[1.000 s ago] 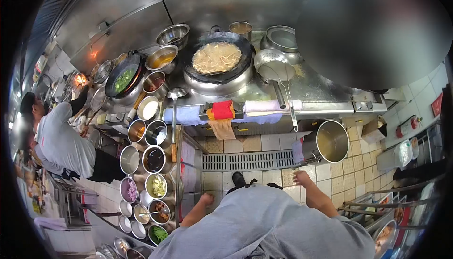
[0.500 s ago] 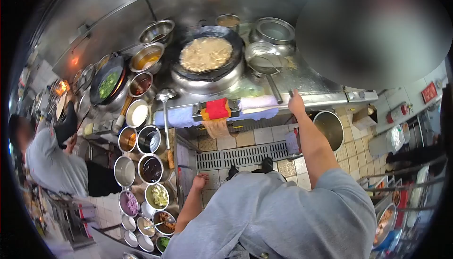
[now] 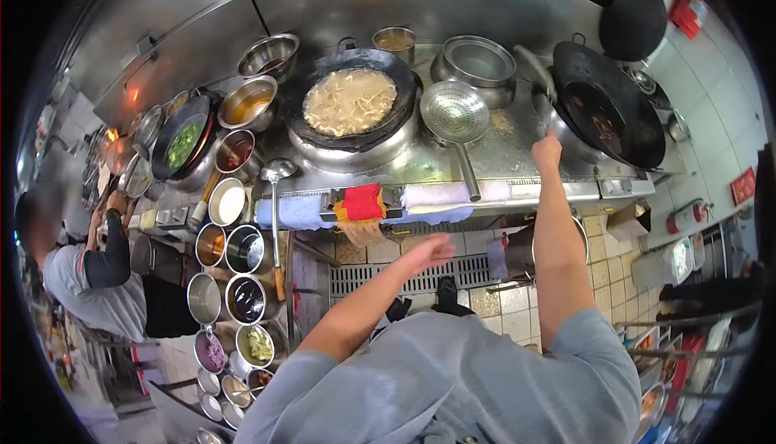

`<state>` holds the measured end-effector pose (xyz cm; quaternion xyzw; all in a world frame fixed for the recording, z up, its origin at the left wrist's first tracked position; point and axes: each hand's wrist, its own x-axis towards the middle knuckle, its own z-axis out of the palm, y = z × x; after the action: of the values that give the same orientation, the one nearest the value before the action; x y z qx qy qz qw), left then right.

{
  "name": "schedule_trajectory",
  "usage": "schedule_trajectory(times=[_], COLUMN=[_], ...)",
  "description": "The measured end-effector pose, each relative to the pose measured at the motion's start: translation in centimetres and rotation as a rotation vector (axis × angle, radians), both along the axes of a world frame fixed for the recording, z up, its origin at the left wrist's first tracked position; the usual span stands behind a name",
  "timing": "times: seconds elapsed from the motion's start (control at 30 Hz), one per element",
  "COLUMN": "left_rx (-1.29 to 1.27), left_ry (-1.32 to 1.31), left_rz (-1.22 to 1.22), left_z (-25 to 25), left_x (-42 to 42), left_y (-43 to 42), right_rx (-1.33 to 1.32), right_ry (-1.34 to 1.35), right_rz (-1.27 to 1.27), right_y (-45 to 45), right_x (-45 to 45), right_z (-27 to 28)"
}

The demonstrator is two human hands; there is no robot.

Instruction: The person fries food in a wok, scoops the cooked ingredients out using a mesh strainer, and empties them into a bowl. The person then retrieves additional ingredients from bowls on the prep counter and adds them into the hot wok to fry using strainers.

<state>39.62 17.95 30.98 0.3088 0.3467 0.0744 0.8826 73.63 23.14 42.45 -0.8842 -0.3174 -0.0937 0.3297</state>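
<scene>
My right hand (image 3: 547, 151) is closed at the range's front, around the thin handle of a metal utensil (image 3: 537, 72). Its wide curved head is seen edge-on and smeared, so its kind is unclear. Just right of it sits a black wok (image 3: 588, 92) with dark liquid and some bits inside. A perforated strainer (image 3: 455, 112) rests on the steel range top, its handle over the front edge. My left hand (image 3: 428, 255), fingers stretched and nothing in it, hovers above the floor grate (image 3: 388, 278). Farther back, pale pieces bubble in the middle wok (image 3: 295, 112).
A ladle (image 3: 276, 171), steel bowls (image 3: 249, 103) and several sauce and ingredient pots (image 3: 204, 298) stand to the left. Folded towels (image 3: 457, 193) line the front rail. A lidless pot (image 3: 477, 60) stands behind the strainer. At far left a co-worker (image 3: 105, 274) handles a pan.
My right hand has moved right and up, toward the right wok, with the utensil. My left hand has swung up and inward, its fingers now extended. The strainer now lies in full view.
</scene>
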Motion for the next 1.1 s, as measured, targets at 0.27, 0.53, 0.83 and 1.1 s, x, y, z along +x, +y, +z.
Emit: schedule_trajectory(times=[0.27,0.53,0.83,1.1], left_rx=[-0.270,-0.471,0.381,0.717], left_ry=[-0.039,-0.255,0.068,0.745], left_rz=[0.333,0.406,0.574,0.606], left_z=[0.7,6.1,18.5,21.0], left_x=[13.7,18.6,0.5,-13.5], left_y=[6.9,11.2,13.0,23.0], right_rx=[0.129,0.505,0.490,-0.005], right_ry=[0.299,1.120,1.003,0.393], right_rz=[0.210,0.449,0.667,0.819], right_y=[-4.5,-8.4,-1.3,14.0], right_x=[2.5,2.0,-2.9,-9.7], right_z=[-1.3,3.2,9.2,6.9])
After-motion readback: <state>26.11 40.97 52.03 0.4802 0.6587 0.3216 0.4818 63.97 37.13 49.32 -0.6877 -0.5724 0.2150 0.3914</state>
